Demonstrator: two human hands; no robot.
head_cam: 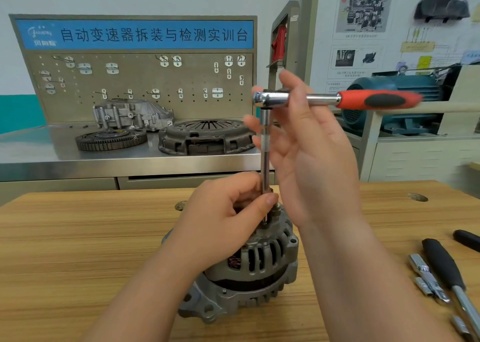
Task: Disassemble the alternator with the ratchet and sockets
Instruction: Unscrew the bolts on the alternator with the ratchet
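The grey metal alternator (259, 269) sits on the wooden worktop (78, 238). The red-handled silver ratchet (376, 99) stands over it on a thin silver bar (265, 154). The right hand (306, 160) lays straight fingers on the ratchet; the left hand (226, 212) pinches the bar. Held so loosely, the ratchet might tip off.

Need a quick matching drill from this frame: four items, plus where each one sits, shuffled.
Items
1. ratchet
2. alternator
3. clutch cover
4. black-handled tool

Places
A. on the steel bench at the back
B. lying on the wooden table, far right
C. standing on the wooden table, under the left hand
D. level atop the upright extension bar, at the right hand

Pairs: 1-D, 2-C, 3-A, 4-B
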